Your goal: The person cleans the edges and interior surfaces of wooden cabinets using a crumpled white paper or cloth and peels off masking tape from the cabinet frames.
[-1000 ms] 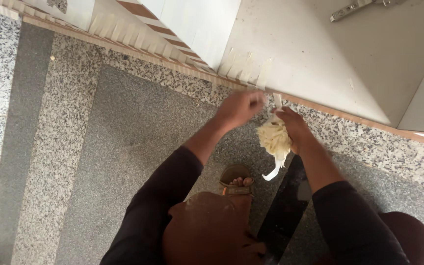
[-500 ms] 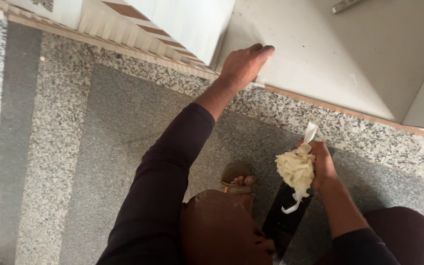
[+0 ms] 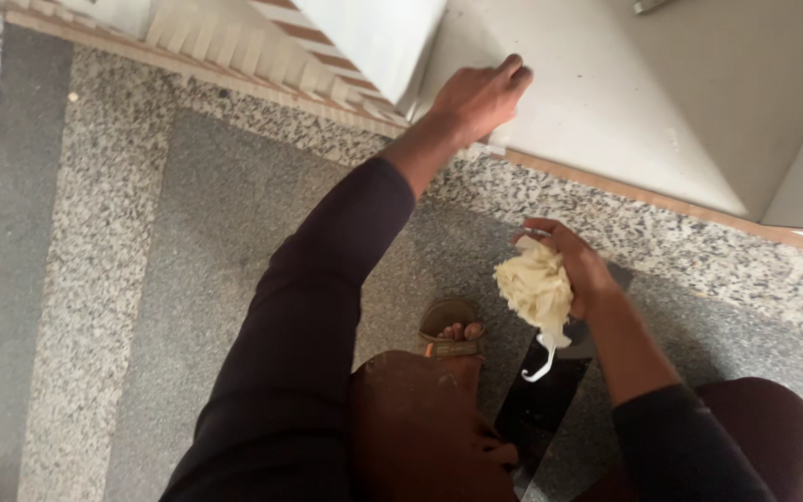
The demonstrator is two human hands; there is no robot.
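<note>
1. At the lower edge of the pale cabinet panel (image 3: 625, 102), the left hand (image 3: 478, 96) has its fingers (image 3: 511, 67) curled over and pressed against the panel's bottom corner; nothing loose is held in them.
2. The left arm, in a dark sleeve (image 3: 309, 307), stretches up from the lower middle of the view to that corner.
3. The right hand (image 3: 580, 270) is lower and to the right, over the floor, fingers closed round a bunched cream-coloured cloth (image 3: 536, 290).
4. The cloth sits as a wad against the palm side; one thin strip hangs below it, tip curling left.
5. The cloth is well apart from the cabinet panel and not touching it.
6. Below the cloth a dark, flat, glossy strip (image 3: 546, 404) lies on the floor; cannot tell what it is.
7. A foot in a brown sandal (image 3: 451, 332) stands just left of the cloth, toes toward the cabinet.
8. The floor (image 3: 141, 242) is speckled grey granite with a darker band; a tan strip runs along the cabinet base.
9. A ribbed white object (image 3: 234, 37) is at top left, next to the panel.
</note>
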